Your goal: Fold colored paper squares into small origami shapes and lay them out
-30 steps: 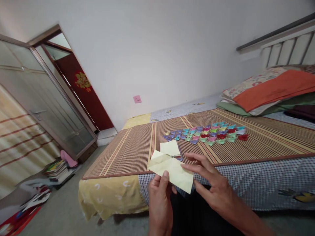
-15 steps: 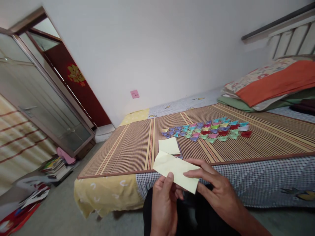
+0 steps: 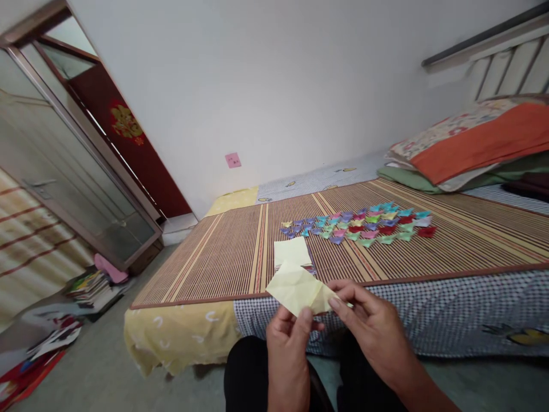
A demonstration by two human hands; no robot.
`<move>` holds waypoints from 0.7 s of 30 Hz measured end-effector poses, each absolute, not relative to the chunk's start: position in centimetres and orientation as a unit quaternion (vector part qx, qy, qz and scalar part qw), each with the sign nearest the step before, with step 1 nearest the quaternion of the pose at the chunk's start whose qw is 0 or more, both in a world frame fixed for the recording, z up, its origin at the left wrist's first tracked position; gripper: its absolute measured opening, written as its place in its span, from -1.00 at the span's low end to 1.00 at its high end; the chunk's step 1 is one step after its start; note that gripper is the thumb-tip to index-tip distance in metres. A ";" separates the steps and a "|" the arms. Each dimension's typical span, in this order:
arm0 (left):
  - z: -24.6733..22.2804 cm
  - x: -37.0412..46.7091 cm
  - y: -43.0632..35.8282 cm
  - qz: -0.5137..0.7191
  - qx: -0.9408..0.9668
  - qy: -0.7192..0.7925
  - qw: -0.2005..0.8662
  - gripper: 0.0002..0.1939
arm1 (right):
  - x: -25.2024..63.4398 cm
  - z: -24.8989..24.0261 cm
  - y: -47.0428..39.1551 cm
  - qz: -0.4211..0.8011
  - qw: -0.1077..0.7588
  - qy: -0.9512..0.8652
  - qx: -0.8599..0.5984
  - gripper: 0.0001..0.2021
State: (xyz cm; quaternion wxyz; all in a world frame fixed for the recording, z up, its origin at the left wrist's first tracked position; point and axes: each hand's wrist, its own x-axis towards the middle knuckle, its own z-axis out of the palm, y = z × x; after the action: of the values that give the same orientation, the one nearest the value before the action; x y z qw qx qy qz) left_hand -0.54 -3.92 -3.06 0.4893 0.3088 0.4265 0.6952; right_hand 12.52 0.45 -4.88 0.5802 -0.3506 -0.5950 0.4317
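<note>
A pale yellow sheet of paper [image 3: 295, 289] is held up in front of the bed's edge, its right end folded into a narrowing shape. My left hand [image 3: 291, 343] pinches its lower edge, thumb on top. At the right tip, my right hand [image 3: 364, 320] grips the paper between thumb and fingers. Just behind it on the mat lies a stack of square paper [image 3: 292, 250], pale yellow on top, partly covered by the held sheet. Farther back, rows of small folded paper pieces [image 3: 355, 224] in many colours are spread out.
A striped mat [image 3: 206, 257] covers the bed. Pillows [image 3: 476, 137] are piled at the right. A glass-panelled door [image 3: 86, 154] stands ajar at left, with books [image 3: 90, 289] on a low surface near it. A pink note [image 3: 233, 160] is on the wall.
The paper's right end has gone from a straight edge to a folded, narrower tip. My right hand has shifted from lying over the sheet to pinching that tip.
</note>
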 end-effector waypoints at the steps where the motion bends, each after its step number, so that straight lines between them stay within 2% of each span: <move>1: -3.2 -0.5 -3.9 0.693 0.310 0.425 0.493 -0.64 | 12.4 -4.9 0.4 0.436 0.582 -0.590 -0.351 -0.72; 9: -2.8 -0.5 -3.4 0.710 0.187 0.357 0.577 -0.75 | 12.2 -5.3 0.2 0.450 0.580 -0.590 -0.336 -0.75; 17: -2.1 -0.1 -3.1 0.721 0.180 0.342 0.575 -0.68 | 12.4 -5.7 0.1 0.421 0.593 -0.597 -0.338 -0.76; 21: -2.1 -0.4 -2.8 0.732 0.176 0.348 0.558 -0.68 | 12.7 -6.0 0.0 0.452 0.598 -0.561 -0.352 -0.78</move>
State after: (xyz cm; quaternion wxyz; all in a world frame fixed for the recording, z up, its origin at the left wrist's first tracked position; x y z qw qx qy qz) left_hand -0.36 -2.82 -2.10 0.5581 0.1763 0.3479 0.7324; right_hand 12.69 0.04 -5.95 0.5979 -0.3522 -0.5609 0.4516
